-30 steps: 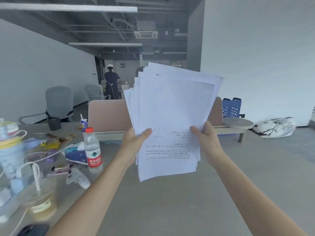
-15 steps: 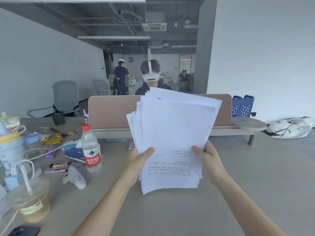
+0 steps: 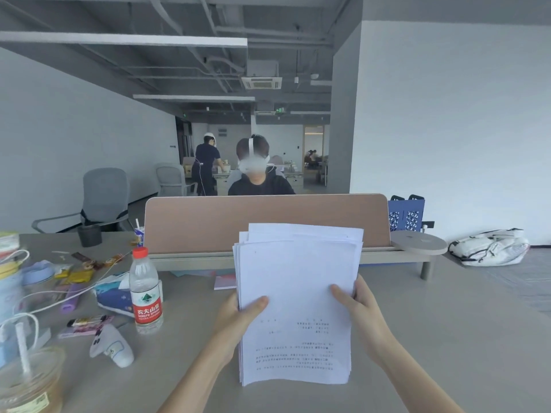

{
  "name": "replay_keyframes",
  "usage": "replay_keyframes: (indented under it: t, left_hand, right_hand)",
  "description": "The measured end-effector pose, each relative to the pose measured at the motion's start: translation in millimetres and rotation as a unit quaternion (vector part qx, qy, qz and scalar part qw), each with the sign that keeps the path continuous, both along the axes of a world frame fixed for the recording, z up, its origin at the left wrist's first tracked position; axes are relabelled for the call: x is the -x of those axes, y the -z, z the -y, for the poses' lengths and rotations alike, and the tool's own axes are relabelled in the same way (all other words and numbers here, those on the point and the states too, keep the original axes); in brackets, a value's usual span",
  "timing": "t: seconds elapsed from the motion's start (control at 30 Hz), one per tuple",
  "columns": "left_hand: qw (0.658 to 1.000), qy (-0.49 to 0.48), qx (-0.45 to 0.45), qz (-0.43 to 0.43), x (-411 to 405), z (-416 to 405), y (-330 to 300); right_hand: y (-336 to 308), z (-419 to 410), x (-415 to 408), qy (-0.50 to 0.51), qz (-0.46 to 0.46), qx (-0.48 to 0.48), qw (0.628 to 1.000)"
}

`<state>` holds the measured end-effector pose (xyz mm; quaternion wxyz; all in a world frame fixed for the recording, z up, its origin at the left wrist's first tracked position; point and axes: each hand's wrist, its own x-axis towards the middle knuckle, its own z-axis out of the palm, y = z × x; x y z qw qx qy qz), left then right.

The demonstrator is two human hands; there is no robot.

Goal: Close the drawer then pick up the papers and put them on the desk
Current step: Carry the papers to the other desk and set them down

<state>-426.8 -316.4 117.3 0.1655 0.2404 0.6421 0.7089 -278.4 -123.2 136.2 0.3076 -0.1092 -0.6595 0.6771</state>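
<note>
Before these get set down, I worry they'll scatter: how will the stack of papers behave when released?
The papers are probably floppy: loose, unbound sheets, top edges already fanned unevenly. They stand fairly upright only because the left hand and right hand pinch both sides. Dropped, they would likely slide apart on the smooth desk, so lay them flat.

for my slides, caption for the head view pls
Both hands, left hand and right hand, hold papers above desk.

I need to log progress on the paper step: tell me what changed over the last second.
The papers came down from face height toward the desk, and the fanned sheets were squared into a tidier stack. The left hand and right hand kept their grip on its sides. The water bottle stayed put.
</note>
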Motion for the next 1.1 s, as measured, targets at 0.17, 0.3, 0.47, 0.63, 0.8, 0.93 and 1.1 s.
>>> replay_keyframes:
  t: [0.17,0.3,0.47,0.63,0.8,0.93,1.1]
  left_hand:
    - [1.0,0.012,-0.003,0.013,-3,-2,-1]
    - [1.0,0.026,-0.007,0.013,-5,-4,-4]
    - [1.0,0.015,-0.023,0.008,-7,-11,-9]
    - [0.999,-0.007,-0.038,0.011,-8,-18,-9]
    - [0.999,0.009,-0.037,0.027,-9,-17,-5]
    - [0.999,0.029,-0.021,0.04,-7,-16,4]
    - [0.998,0.052,0.01,0.036,-6,-14,17]
  right_hand:
    - [-3,-2,1,0.026,-0.005,-0.012,1.0]
    - [-18,-8,-1,0.026,-0.014,-0.032,0.999]
    - [-46,-15,-3,0.013,-0.054,-0.076,0.996]
    - [-60,-10,0,0.021,-0.055,-0.135,0.989]
    - [-63,-17,0,0.074,-0.07,-0.292,0.951]
    - [-52,-24,5,0.111,-0.02,-0.318,0.941]
    - [-43,-21,-2,0.07,-0.021,-0.229,0.971]
